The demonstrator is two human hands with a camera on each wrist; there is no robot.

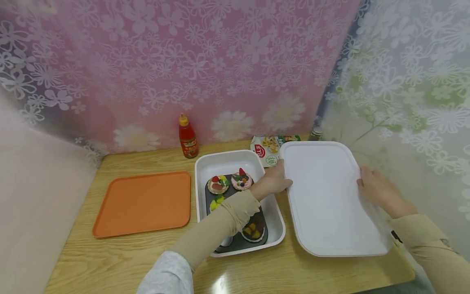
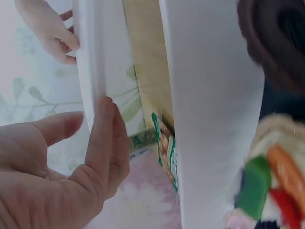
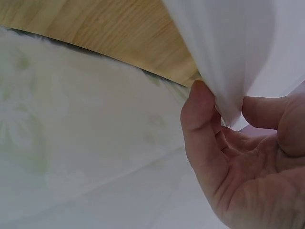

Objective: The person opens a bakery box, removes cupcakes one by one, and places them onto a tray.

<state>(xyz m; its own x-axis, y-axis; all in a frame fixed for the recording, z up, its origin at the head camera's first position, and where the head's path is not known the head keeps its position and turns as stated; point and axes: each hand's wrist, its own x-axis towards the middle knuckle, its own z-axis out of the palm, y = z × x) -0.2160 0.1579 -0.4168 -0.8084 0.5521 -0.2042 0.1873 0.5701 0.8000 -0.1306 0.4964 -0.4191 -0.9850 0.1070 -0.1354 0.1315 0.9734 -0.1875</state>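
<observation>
Both hands hold a white plastic lid (image 1: 327, 200) by its two long sides, over the right part of the table. My left hand (image 1: 273, 178) grips its left edge, thumb on one face and fingers under the other, as the left wrist view shows. On the far side my right hand (image 1: 382, 192) pinches the opposite edge between thumb and fingers (image 3: 200, 114). Left of the lid stands a white deep tray (image 1: 276, 220) with a dark plate inside, bearing several tarts such as a fruit tart (image 1: 241, 179). The left forearm crosses over this tray and hides part of it.
An orange tray (image 1: 143, 204) lies on the wooden table (image 1: 121, 261) at the left. Along the back stand a red sauce bottle (image 1: 188, 139), a printed food packet (image 1: 269, 151) and a small jar (image 1: 315, 134). Flowered curtains hang behind and at the right.
</observation>
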